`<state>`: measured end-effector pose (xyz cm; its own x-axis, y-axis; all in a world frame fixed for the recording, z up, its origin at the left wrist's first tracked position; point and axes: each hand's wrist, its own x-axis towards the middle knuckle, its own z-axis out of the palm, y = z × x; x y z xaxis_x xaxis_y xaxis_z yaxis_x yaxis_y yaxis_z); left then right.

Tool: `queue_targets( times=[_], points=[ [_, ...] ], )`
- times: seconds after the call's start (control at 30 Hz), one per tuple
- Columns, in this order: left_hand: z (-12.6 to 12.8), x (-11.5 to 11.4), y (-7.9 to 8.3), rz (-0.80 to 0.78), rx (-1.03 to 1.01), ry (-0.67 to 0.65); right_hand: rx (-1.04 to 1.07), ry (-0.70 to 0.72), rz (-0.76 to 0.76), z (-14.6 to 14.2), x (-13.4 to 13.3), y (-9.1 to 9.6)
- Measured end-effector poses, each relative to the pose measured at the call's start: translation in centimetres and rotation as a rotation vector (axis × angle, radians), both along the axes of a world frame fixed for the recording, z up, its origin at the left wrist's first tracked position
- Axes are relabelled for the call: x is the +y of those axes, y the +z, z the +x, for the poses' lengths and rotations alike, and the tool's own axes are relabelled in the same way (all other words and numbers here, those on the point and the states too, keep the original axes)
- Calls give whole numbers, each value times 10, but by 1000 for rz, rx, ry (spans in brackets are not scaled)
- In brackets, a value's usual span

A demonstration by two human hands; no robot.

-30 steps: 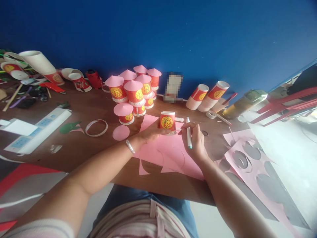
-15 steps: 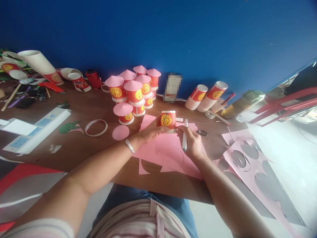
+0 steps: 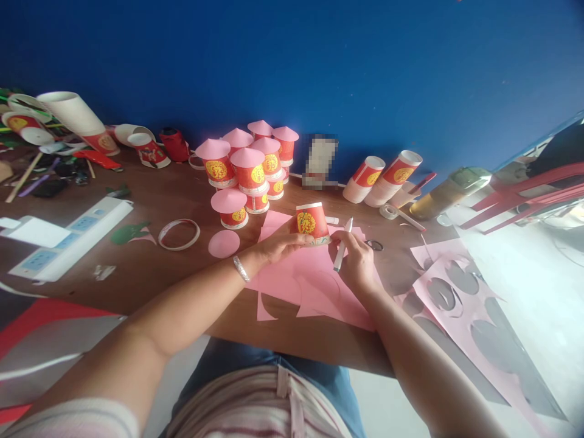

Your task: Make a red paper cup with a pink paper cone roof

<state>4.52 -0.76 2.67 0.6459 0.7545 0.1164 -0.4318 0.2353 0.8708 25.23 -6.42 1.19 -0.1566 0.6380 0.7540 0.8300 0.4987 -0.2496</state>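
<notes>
My left hand (image 3: 283,243) is closed around the lower part of a red paper cup (image 3: 312,221) with a yellow round emblem and a patterned white band at its lower end. The cup is tilted slightly, above a pile of pink paper (image 3: 314,280). Just right of it, my right hand (image 3: 356,258) grips a white marker pen (image 3: 343,244), its pale tip pointing up and away. The pen's tip is apart from the cup. A pen cap (image 3: 333,220) lies behind the cup. To the left lie a pink paper disc (image 3: 224,243) and several cups with pink cone tops (image 3: 249,170).
Two stacks of paper cups (image 3: 364,179) stand at the back right, near a tape roll (image 3: 389,211). Cut pink paper scraps (image 3: 438,286) lie at right. A power strip (image 3: 68,237) and a cup ring (image 3: 179,235) are at left. A blue wall (image 3: 292,67) bounds the back.
The cup has tilted and turned in my left hand. My right hand has moved slightly away from it, and the marker pen now leans more to the right.
</notes>
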Motion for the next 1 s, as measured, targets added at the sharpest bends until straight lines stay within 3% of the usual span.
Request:
queue_targets(
  times=[0.2,0.37,0.57,0.7,1.0],
  points=[
    [4,4,-5,74,101,18,-111,-67,123,3,-2,4],
    [6,5,-9,148,160,75,-325,-24,223,3,-8,8],
    [6,9,-16,26,3,41,-84,-79,96,1,-4,2],
    [5,10,-21,-61,-23,23,-68,-91,116,4,0,0],
    [7,-4,2,90,144,-41,-402,72,195,2,-12,7]
  ],
)
